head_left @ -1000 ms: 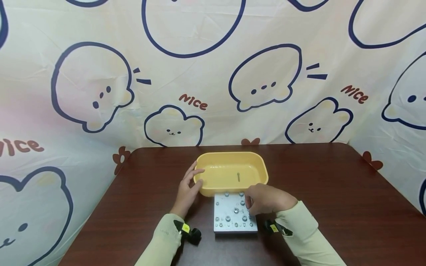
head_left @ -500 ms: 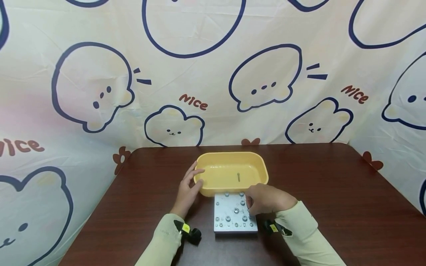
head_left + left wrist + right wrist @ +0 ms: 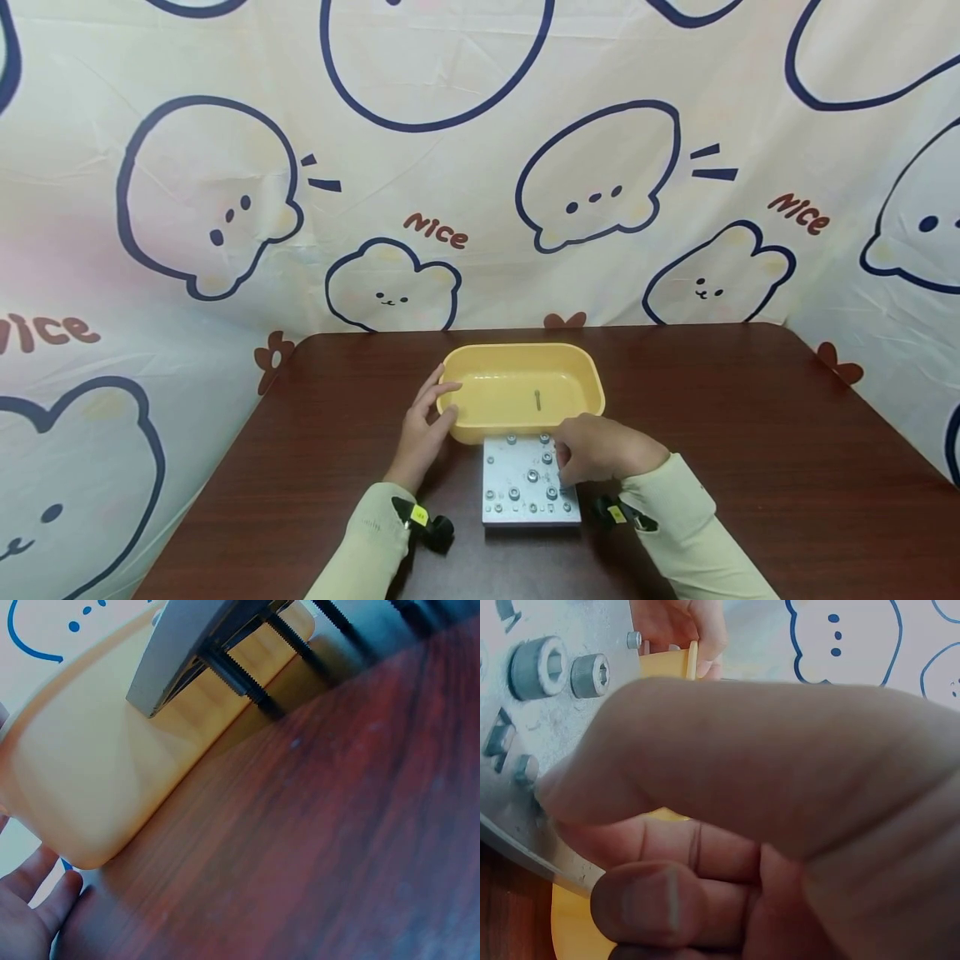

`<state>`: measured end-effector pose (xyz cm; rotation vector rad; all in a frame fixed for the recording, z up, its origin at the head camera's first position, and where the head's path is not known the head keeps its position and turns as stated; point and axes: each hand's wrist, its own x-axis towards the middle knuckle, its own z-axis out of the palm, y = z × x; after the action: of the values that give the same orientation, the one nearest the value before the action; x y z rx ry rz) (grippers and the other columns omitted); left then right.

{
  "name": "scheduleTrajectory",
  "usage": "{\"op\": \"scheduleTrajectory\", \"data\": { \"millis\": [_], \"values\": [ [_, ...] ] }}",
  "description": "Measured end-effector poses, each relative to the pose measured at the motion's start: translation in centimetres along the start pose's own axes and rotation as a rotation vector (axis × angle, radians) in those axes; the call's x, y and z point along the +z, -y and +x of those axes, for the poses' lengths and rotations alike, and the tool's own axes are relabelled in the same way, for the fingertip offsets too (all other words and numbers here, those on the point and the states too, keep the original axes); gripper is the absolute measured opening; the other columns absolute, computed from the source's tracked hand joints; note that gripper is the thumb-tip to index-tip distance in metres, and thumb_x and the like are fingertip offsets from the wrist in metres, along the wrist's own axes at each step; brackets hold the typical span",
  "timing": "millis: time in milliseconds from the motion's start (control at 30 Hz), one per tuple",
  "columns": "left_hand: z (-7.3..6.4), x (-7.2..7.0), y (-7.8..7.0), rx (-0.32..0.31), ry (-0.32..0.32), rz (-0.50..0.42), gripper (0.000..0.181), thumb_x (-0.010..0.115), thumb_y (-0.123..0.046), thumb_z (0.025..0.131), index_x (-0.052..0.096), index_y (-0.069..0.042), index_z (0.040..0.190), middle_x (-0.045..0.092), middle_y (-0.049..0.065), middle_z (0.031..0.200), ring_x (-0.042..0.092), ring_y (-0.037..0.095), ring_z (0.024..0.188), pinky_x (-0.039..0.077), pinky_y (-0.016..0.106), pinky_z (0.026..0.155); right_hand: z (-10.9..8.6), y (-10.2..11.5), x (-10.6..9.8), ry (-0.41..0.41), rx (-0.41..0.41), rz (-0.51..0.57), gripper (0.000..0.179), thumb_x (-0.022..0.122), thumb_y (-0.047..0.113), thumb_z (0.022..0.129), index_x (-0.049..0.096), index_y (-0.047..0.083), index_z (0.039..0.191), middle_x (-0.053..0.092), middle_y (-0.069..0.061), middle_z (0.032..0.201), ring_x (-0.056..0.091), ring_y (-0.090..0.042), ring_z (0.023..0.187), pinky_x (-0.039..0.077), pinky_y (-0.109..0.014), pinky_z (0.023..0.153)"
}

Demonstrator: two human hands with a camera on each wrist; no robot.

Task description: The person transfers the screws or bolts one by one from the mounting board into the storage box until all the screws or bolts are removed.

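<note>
A silver metal plate (image 3: 501,477) set with several socket-head screws (image 3: 538,667) stands in front of a yellow plastic tub (image 3: 495,400). In the left wrist view, threaded shanks (image 3: 289,636) stick out beneath the plate. My right hand (image 3: 607,450) is at the plate's right side, thumb and index finger pinched together on a small screw that the fingertips mostly hide. The other right-hand fingers (image 3: 649,904) curl below. At the tub's left end, my left hand (image 3: 420,433) grips the rim, with fingertips over the edge.
One loose screw (image 3: 537,400) lies on the tub's floor. All of this is on a dark brown wooden table (image 3: 712,400). A cloth (image 3: 480,183) printed with cartoon figures hangs behind the table. Black wrist cameras (image 3: 437,533) sit close above the tabletop.
Almost nothing differs: the right fingers make a very slight movement at the plate. The left hand, tub and plate stay in place.
</note>
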<state>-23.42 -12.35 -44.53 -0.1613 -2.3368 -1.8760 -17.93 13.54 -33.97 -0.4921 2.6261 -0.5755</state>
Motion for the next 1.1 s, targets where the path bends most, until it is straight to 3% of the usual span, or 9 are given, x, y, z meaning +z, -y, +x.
{"op": "scheduleTrajectory", "data": {
  "millis": [333,733,933,1100],
  "values": [
    [0.06,0.17,0.08,0.01,-0.016,0.003,0.034,0.059,-0.014,0.091,0.063,-0.017,0.124,0.03,-0.023,0.15,0.02,0.012,0.144,0.022,0.049,0.115,0.18,-0.26,0.06,-0.009,-0.055,-0.026,0.018,0.069,0.005,0.074,0.06,0.014,0.061,0.049,0.003,0.055,0.045,-0.012,0.049,0.032,-0.025,0.045],
    [-0.16,0.06,-0.48,0.009,-0.002,0.006,0.034,0.058,-0.013,0.091,0.063,-0.017,0.125,0.029,-0.018,0.153,0.019,0.016,0.145,0.03,0.045,0.111,0.07,-0.28,-0.1,-0.016,-0.073,-0.012,0.018,0.069,0.008,0.075,0.06,0.014,0.061,0.047,0.003,0.055,0.044,-0.013,0.048,0.032,-0.026,0.045],
    [-0.16,0.01,-0.53,-0.005,-0.001,0.013,0.034,0.058,-0.015,0.091,0.063,-0.019,0.125,0.028,-0.022,0.151,0.02,0.012,0.144,0.033,0.041,0.11,-0.08,-0.13,-0.24,-0.012,-0.05,-0.007,0.017,0.07,0.011,0.078,0.062,0.016,0.064,0.052,0.001,0.059,0.049,-0.015,0.052,0.037,-0.026,0.047],
    [-0.01,0.11,-0.11,0.02,-0.005,0.01,0.033,0.058,-0.014,0.091,0.063,-0.02,0.124,0.029,-0.021,0.152,0.021,0.014,0.144,0.035,0.042,0.109,-0.08,-0.12,-0.28,-0.017,-0.045,-0.013,0.017,0.07,0.013,0.079,0.062,0.017,0.065,0.054,0.0,0.06,0.05,-0.016,0.053,0.039,-0.027,0.048]
  ]
}}
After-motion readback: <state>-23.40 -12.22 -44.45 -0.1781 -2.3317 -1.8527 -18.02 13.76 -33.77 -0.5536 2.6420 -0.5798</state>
